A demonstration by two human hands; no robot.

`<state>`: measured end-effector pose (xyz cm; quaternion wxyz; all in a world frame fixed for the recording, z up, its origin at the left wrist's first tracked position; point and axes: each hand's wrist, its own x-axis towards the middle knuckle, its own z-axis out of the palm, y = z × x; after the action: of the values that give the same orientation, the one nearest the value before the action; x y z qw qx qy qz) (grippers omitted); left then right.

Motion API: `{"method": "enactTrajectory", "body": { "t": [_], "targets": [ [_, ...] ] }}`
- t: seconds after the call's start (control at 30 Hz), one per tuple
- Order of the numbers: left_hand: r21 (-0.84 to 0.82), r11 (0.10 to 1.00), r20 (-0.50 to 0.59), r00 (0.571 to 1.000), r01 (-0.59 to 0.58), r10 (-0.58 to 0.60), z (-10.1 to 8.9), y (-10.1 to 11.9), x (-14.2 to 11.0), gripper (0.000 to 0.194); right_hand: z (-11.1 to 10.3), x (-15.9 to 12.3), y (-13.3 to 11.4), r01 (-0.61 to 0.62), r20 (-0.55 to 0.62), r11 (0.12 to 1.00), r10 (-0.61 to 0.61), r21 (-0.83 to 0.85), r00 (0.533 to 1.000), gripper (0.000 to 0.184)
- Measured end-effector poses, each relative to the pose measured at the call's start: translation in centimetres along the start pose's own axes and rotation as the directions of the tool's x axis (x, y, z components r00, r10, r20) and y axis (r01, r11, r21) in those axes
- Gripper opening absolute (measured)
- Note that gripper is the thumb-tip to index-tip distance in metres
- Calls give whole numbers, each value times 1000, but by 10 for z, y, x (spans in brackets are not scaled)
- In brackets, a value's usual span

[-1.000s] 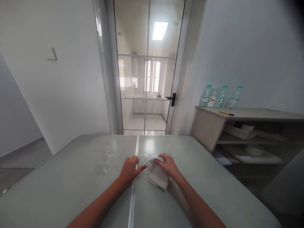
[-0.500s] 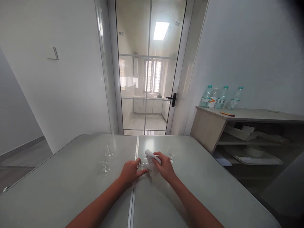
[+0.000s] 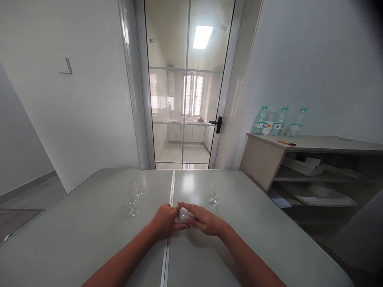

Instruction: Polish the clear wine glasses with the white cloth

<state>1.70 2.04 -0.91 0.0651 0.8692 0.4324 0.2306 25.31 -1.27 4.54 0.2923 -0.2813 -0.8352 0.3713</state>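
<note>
At the middle of the table, beside its metal seam, my left hand (image 3: pixel 166 218) is closed round a small clear glass (image 3: pixel 181 219). A white cloth (image 3: pixel 184 214) shows bunched within or against the glass; I cannot tell how far in it goes. My right hand (image 3: pixel 207 220) presses on the cloth from the right, its fingers arched over the glass and partly hiding it. Behind my right hand a clear stemmed glass (image 3: pixel 214 201) stands upright. Two more stemmed glasses, a nearer one (image 3: pixel 133 208) and a farther one (image 3: pixel 138 190), stand to the left.
The grey-green table (image 3: pixel 98 239) has a metal strip (image 3: pixel 165 263) down its middle. On the right, a wooden shelf unit (image 3: pixel 263 155) carries several plastic bottles (image 3: pixel 278 123) and an orange pen-like item (image 3: pixel 286 142). A glass door (image 3: pixel 167 151) stands beyond the table.
My right hand has moved down and closer to my left hand. The cloth, which stuck up from my right hand, is now bunched at the glass between both hands.
</note>
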Motion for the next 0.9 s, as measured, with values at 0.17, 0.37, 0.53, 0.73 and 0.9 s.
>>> {"method": "enactTrajectory", "body": {
  "t": [0.17, 0.37, 0.53, 0.73, 0.9],
  "targets": [
    [56, 998, 36, 999, 4, -6, -1, -2, 2, 44, 3, 6, 6, -108, -48, 941, 130, 320, 990, 55],
    [114, 993, -74, 996, -43, 52, -7, -10, 7, 52, 9, 13, 13, -210, -110, 666, 404, 716, 908, 58],
    [62, 993, -100, 990, -97, 103, -11, -7, 9, 58, 8, 16, 25, -146, -152, 566, 445, 811, 882, 56],
    [-151, 988, -187, 982, -24, -5, -13, 3, 6, 49, 6, 14, 22, -102, -278, 747, 365, 657, 888, 50],
    [-662, 742, 36, 993, 108, -112, -14, 2, 6, 43, -4, 3, 9, -63, -205, 979, 103, 194, 973, 45]
  ]
}}
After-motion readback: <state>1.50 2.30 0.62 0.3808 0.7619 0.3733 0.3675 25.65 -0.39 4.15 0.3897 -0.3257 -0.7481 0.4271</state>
